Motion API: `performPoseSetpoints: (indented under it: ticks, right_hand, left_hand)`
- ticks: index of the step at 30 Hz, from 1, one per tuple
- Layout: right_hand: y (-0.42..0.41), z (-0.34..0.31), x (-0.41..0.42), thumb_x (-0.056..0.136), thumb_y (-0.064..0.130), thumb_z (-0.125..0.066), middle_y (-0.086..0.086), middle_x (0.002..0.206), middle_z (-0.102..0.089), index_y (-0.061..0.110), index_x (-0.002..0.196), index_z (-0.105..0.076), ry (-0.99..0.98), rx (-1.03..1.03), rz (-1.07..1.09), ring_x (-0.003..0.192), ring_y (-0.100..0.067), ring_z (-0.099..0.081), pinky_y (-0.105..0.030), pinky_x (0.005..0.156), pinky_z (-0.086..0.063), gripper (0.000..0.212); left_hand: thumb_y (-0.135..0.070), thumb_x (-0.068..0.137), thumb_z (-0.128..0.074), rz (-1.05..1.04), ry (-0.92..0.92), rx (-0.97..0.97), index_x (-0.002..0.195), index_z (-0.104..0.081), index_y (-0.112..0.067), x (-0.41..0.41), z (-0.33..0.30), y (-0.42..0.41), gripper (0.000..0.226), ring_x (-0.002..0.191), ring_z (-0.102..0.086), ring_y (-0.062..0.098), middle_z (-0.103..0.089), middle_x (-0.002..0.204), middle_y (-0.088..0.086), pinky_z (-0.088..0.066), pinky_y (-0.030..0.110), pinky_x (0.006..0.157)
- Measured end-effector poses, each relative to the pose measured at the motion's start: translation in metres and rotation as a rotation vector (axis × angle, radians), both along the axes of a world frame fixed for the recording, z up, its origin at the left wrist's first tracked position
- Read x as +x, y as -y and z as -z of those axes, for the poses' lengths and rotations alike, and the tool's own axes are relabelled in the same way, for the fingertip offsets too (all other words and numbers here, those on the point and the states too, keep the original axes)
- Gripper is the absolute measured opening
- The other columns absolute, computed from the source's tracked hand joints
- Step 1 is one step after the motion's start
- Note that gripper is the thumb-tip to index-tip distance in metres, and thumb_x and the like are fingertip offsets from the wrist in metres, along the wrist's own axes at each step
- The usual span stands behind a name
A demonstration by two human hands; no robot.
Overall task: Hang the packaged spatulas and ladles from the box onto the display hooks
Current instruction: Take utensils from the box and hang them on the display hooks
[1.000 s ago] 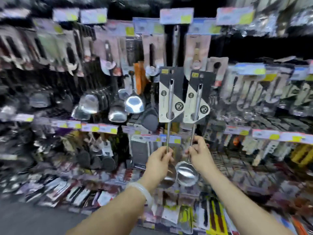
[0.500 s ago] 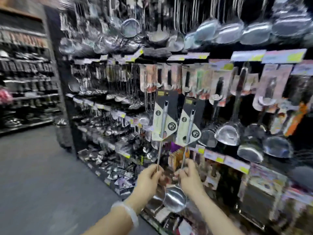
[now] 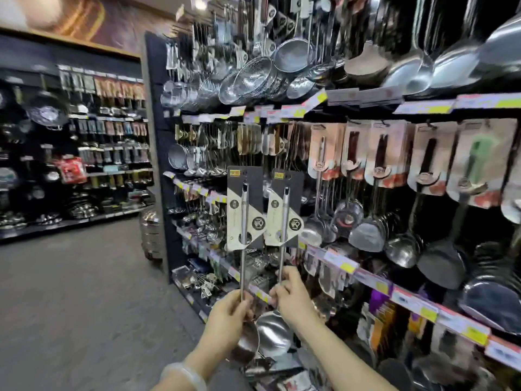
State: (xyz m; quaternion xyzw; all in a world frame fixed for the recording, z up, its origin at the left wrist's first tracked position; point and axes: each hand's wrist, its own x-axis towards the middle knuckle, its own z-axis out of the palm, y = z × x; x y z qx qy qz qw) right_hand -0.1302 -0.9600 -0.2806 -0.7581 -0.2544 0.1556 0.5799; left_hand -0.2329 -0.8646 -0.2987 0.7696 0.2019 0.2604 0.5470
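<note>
Head view: I look down a shop aisle as both hands hold up a pair of packaged ladles before the display rack. My left hand (image 3: 228, 320) curls its fingers (image 3: 244, 301) round the thin steel shaft of the left ladle (image 3: 243, 235), low on the stem just above the bowl. My right hand (image 3: 293, 303) pinches the shaft of the right ladle (image 3: 283, 235) between thumb and fingertips at about the same height. Both ladles stand nearly upright, side by side and just apart, handles up. Each handle is fixed to a flat cardboard backing card, black with a cream diagonal panel and round printed badges; the left card (image 3: 244, 210) and the right card (image 3: 285, 210) almost touch at their edges. The polished round bowls (image 3: 272, 331) sit below my hands, smooth and mirror-bright. A pale, glossy bangle (image 3: 184, 373) circles my left wrist.

Behind the cards the rack (image 3: 366, 114) carries rows of hanging utensils: woven wire-mesh strainers (image 3: 253, 77) above, carded spatulas in pinkish sleeves (image 3: 380, 153) at centre, shiny steel ladles and matte black turners (image 3: 439, 263) to the right. Yellow-and-white price tags (image 3: 346, 263) line the shelf edges. The floor (image 3: 70, 292) is plain grey and smooth.
</note>
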Motion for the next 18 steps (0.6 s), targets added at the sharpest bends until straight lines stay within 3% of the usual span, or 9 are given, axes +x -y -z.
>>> performPoseSetpoints:
  ticks: [3, 7, 11, 15, 18]
  right_hand:
    - [-0.059, -0.015, 0.04, 0.096, 0.003, -0.037, -0.003, 0.085, -0.056, 0.021, 0.125, -0.037, -0.004, 0.021, -0.025, 0.076, -0.016, -0.055, -0.027, 0.068, -0.047, 0.034]
    - [-0.133, -0.038, 0.094, 0.097, 0.005, -0.037, -0.003, 0.085, -0.056, 0.02, 0.134, -0.032, 0.009, 0.033, -0.04, 0.074, -0.014, -0.055, -0.024, 0.066, -0.046, 0.04]
    - [-0.195, -0.042, 0.137, 0.097, 0.003, -0.035, -0.001, 0.077, -0.052, 0.016, 0.138, -0.031, 0.059, 0.035, -0.04, 0.069, -0.014, -0.052, -0.026, 0.068, -0.046, 0.044]
    - [-0.241, -0.031, 0.168, 0.096, 0.003, -0.037, -0.001, 0.076, -0.052, 0.027, 0.132, -0.035, 0.043, 0.018, -0.044, 0.066, -0.012, -0.051, -0.027, 0.066, -0.044, 0.043]
    - [-0.274, -0.019, 0.191, 0.094, -0.001, -0.038, -0.003, 0.075, -0.052, 0.019, 0.131, -0.037, 0.026, 0.006, -0.008, 0.064, -0.014, -0.052, -0.027, 0.065, -0.047, 0.042]
  left_hand:
    - [-0.005, 0.092, -0.047, -0.021, 0.009, -0.014, 0.07, -0.055, -0.016, 0.039, -0.014, -0.054, 0.026, 0.058, -0.051, 0.013, -0.055, 0.057, -0.003, -0.041, 0.021, 0.058]
    - [-0.006, 0.093, -0.047, -0.04, 0.044, 0.026, 0.066, -0.052, -0.018, 0.089, -0.042, -0.125, 0.03, 0.047, -0.048, 0.0, -0.053, 0.058, -0.003, -0.036, 0.008, 0.046]
    - [-0.007, 0.093, -0.047, -0.062, 0.082, 0.027, 0.068, -0.052, -0.013, 0.129, -0.053, -0.185, 0.027, 0.051, -0.048, 0.004, -0.054, 0.061, 0.001, -0.037, 0.007, 0.048]
    - [-0.005, 0.093, -0.046, -0.048, 0.071, -0.003, 0.077, -0.052, -0.001, 0.166, -0.041, -0.237, 0.018, 0.06, -0.048, 0.016, -0.053, 0.061, 0.003, -0.038, 0.01, 0.05]
    - [-0.007, 0.093, -0.047, -0.018, 0.065, -0.042, 0.076, -0.054, -0.005, 0.196, -0.031, -0.274, 0.018, 0.06, -0.048, 0.016, -0.052, 0.061, 0.003, -0.04, 0.017, 0.054]
